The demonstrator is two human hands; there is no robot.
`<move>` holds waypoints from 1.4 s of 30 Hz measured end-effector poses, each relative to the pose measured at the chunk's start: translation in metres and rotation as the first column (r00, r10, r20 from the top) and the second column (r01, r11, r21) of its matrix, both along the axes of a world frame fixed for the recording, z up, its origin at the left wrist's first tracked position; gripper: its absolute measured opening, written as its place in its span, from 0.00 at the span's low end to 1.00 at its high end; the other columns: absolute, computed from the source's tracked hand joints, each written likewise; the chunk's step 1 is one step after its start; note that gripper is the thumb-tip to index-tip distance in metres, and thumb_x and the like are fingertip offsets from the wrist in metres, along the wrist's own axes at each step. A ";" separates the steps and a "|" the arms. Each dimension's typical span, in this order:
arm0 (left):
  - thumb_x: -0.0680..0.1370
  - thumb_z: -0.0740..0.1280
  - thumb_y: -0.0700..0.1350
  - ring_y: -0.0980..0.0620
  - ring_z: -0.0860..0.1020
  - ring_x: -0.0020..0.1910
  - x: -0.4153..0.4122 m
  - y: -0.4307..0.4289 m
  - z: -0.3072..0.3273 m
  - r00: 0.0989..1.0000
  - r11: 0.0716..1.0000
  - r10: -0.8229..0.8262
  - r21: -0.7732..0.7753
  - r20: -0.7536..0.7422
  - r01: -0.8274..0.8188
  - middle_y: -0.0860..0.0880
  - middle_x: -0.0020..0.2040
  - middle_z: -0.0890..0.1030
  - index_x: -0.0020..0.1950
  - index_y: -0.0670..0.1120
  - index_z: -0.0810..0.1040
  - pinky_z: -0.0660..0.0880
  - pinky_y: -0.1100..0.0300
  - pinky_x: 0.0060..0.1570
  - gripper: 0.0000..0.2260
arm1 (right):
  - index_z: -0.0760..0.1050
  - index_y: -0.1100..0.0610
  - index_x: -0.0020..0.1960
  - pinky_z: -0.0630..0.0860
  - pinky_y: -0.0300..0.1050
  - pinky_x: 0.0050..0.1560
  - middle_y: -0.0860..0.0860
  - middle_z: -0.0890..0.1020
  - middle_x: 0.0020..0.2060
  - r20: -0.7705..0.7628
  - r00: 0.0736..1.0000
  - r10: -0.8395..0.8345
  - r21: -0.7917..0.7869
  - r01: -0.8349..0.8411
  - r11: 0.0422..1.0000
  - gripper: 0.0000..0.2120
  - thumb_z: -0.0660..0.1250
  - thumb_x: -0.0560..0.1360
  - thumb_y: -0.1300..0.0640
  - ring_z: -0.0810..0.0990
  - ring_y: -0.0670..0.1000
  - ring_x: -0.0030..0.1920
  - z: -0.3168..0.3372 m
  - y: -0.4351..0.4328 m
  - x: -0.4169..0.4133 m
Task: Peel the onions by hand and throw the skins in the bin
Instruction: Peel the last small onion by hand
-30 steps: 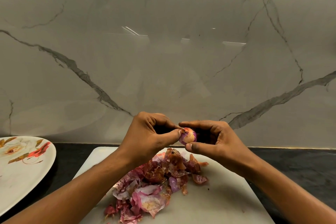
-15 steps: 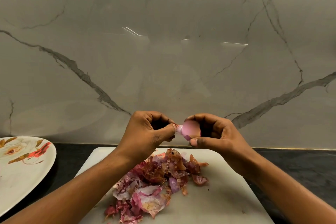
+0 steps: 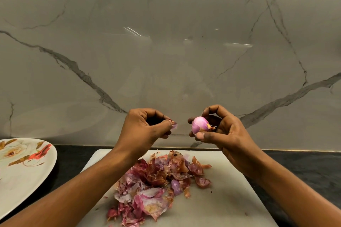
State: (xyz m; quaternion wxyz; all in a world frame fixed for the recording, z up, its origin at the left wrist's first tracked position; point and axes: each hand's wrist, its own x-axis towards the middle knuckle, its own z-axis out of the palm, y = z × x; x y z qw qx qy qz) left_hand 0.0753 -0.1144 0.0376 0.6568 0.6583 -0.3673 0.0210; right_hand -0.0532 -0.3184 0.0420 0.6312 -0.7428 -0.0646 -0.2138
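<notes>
My right hand (image 3: 219, 131) holds a small pink onion (image 3: 199, 125) between thumb and fingertips, raised above the white cutting board (image 3: 230, 199). A bit of brown skin still clings to the onion's right end. My left hand (image 3: 145, 129) pinches a small torn piece of onion skin (image 3: 173, 125) a short gap to the onion's left. A heap of pink and brown onion skins (image 3: 156, 184) lies on the board below both hands. No bin is in view.
A white plate with a red and gold flower print (image 3: 22, 171) sits at the left on the dark countertop (image 3: 304, 167). The grey marble wall (image 3: 166, 51) rises right behind the board.
My hands were together on the onion; they have pulled apart, the left one drawing a piece of skin off to the left, and both have risen slightly.
</notes>
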 end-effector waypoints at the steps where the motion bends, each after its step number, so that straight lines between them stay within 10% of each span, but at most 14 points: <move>1: 0.75 0.77 0.38 0.45 0.86 0.39 -0.001 0.000 -0.001 1.000 1.000 -0.016 0.024 0.011 0.015 0.44 0.40 0.87 0.45 0.40 0.87 0.85 0.56 0.43 0.01 | 0.73 0.56 0.62 0.82 0.63 0.63 0.59 0.85 0.58 0.001 1.000 -0.017 -0.009 0.017 1.000 0.26 0.81 0.70 0.63 0.86 0.63 0.56 -0.001 0.001 0.000; 8: 0.76 0.77 0.38 0.38 0.86 0.41 -0.005 -0.003 -0.006 0.990 0.976 -0.141 0.164 -0.014 0.141 0.41 0.39 0.87 0.44 0.40 0.88 0.86 0.48 0.44 0.02 | 0.83 0.47 0.65 0.85 0.47 0.52 0.52 0.87 0.56 0.027 0.997 -0.078 -0.135 0.081 0.987 0.26 0.80 0.69 0.60 0.88 0.57 0.54 -0.006 0.006 0.003; 16: 0.76 0.78 0.41 0.43 0.86 0.38 -0.007 -0.002 -0.003 0.991 0.983 -0.124 0.133 -0.043 0.129 0.41 0.38 0.86 0.44 0.39 0.88 0.84 0.55 0.40 0.05 | 0.79 0.57 0.69 0.85 0.49 0.55 0.56 0.86 0.59 0.000 0.997 -0.077 -0.043 0.077 0.996 0.27 0.74 0.73 0.74 0.89 0.60 0.52 -0.004 0.002 0.003; 23: 0.75 0.76 0.41 0.41 0.87 0.41 -0.011 -0.001 0.001 0.982 0.985 -0.169 0.007 -0.079 0.170 0.42 0.43 0.88 0.52 0.41 0.88 0.86 0.52 0.43 0.07 | 0.80 0.55 0.63 0.86 0.52 0.54 0.51 0.87 0.55 -0.004 0.994 -0.110 -0.167 0.107 0.980 0.27 0.81 0.65 0.60 0.89 0.57 0.50 -0.005 0.006 0.002; 42: 0.74 0.77 0.33 0.42 0.88 0.42 -0.012 -0.003 -0.002 0.971 0.985 -0.175 -0.019 -0.163 0.174 0.41 0.44 0.88 0.49 0.38 0.88 0.85 0.58 0.41 0.05 | 0.82 0.54 0.63 0.86 0.46 0.54 0.47 0.87 0.55 0.147 0.979 -0.143 -0.360 0.187 0.914 0.26 0.83 0.67 0.63 0.88 0.50 0.54 -0.014 0.007 0.006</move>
